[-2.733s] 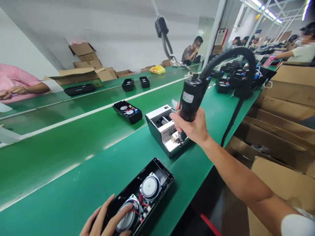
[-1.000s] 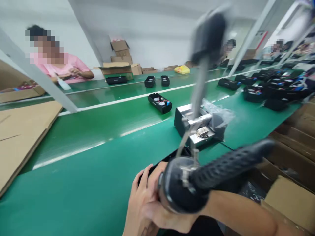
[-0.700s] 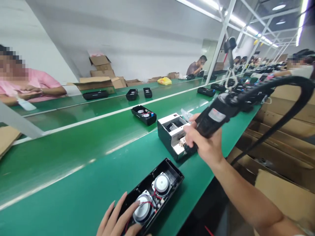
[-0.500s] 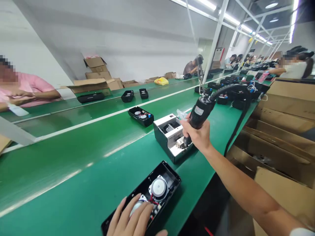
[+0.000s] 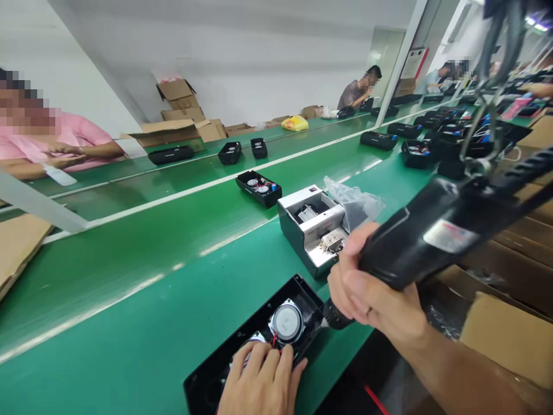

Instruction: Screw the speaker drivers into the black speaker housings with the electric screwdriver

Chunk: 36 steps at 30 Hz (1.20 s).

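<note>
A black speaker housing (image 5: 242, 340) lies open on the green bench, with a round speaker driver (image 5: 287, 323) and red wires inside. My left hand (image 5: 263, 377) is over its near part, fingers bent inside and thumb by the near side wall. My right hand (image 5: 371, 288) is wrapped round a black electric screwdriver (image 5: 415, 236), tilted so its nose points down left. The tip is at the housing's right end; whether it touches a screw I cannot tell. Just behind stands a screw feeder (image 5: 309, 230) with a metal front, next to a clear plastic bag (image 5: 356, 199).
Another open housing (image 5: 259, 188) sits on the green belt (image 5: 151, 248) beyond. Several more black housings (image 5: 378, 140) stand farther right. A co-worker in pink (image 5: 86, 138) sits across at left. Cardboard boxes (image 5: 505, 334) are at the right below the bench edge.
My right hand has brought the screwdriver from the screw feeder toward me, to the housing's right end. My left hand has shifted slightly right, its fingers more bent. The view has turned a little.
</note>
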### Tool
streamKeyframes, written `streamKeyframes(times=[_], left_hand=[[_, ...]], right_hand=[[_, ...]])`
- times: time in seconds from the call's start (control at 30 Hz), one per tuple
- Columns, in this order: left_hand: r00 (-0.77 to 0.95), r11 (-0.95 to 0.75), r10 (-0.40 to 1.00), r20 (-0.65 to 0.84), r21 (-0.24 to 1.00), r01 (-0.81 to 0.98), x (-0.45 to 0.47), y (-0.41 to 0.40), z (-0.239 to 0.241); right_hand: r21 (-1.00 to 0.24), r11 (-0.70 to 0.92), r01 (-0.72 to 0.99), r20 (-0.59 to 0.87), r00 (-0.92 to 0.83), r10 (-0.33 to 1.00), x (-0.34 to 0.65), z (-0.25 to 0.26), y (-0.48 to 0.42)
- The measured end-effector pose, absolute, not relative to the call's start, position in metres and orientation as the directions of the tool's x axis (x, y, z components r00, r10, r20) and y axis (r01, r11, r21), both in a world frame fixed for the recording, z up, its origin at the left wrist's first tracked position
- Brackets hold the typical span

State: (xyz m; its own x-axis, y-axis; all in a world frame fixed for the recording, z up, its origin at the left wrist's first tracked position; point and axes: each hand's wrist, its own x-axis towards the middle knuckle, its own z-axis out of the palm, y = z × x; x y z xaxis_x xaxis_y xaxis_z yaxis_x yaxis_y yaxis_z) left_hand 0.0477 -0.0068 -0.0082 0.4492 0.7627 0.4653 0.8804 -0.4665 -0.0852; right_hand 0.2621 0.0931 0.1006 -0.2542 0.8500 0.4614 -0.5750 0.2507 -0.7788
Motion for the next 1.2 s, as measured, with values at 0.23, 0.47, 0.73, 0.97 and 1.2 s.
streamKeyframes(times=[0.23,0.47,0.73,0.97,1.2], left_hand=[[0.425,-0.459,0.788,0.446,-0.036,0.888,0.05,-0.009,-0.005],[0.443,-0.468,0.786,0.43,-0.055,0.882,0.05,-0.01,-0.007],[0.451,-0.475,0.786,0.423,-0.052,0.878,0.049,-0.01,-0.006],[0.413,-0.441,0.796,0.442,-0.041,0.896,0.054,-0.011,-0.004],[0.401,-0.429,0.798,0.45,-0.044,0.902,0.054,-0.011,-0.006]], right_hand=[[-0.81,0.269,-0.521,0.474,-0.311,0.824,0.234,0.097,0.082],[-0.828,0.314,-0.464,0.481,-0.299,0.824,0.225,0.087,0.084],[-0.847,0.28,-0.452,0.452,-0.334,0.827,0.225,0.092,0.083],[-0.847,0.23,-0.479,0.419,-0.334,0.844,0.231,0.094,0.082],[-0.799,0.234,-0.554,0.45,-0.293,0.843,0.231,0.086,0.082]])
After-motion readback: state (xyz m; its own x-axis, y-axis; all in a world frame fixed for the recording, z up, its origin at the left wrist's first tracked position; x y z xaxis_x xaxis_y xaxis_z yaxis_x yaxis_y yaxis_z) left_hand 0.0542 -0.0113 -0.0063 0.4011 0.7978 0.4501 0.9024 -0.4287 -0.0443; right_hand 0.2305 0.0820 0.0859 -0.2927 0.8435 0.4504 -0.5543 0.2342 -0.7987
